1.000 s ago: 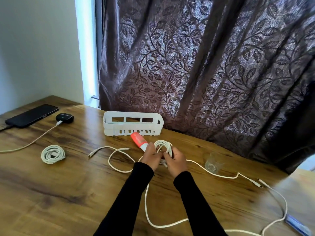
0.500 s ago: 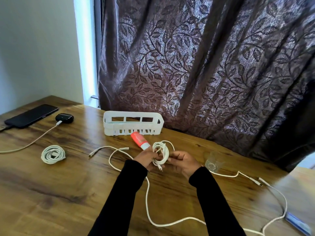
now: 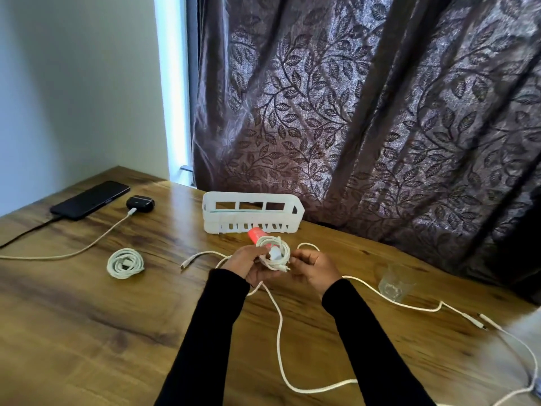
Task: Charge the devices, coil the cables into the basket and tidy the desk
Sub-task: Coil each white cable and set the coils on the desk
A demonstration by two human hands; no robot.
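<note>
I am holding the cable coil (image 3: 273, 253) above the tabletop (image 3: 87, 332), left grip (image 3: 248, 263) closed around it, right grip (image 3: 313, 266) pinching its edge. The phone (image 3: 89, 199) and earbud case (image 3: 140, 203) look plugged in. One finished coil (image 3: 125, 263) and loose cables (image 3: 281, 341) are lying outside the basket (image 3: 251, 212).

Two long, close-fitting black sleeves down to the wrists, bare hands (image 3: 281, 265) beyond, no rings or watch visible.
</note>
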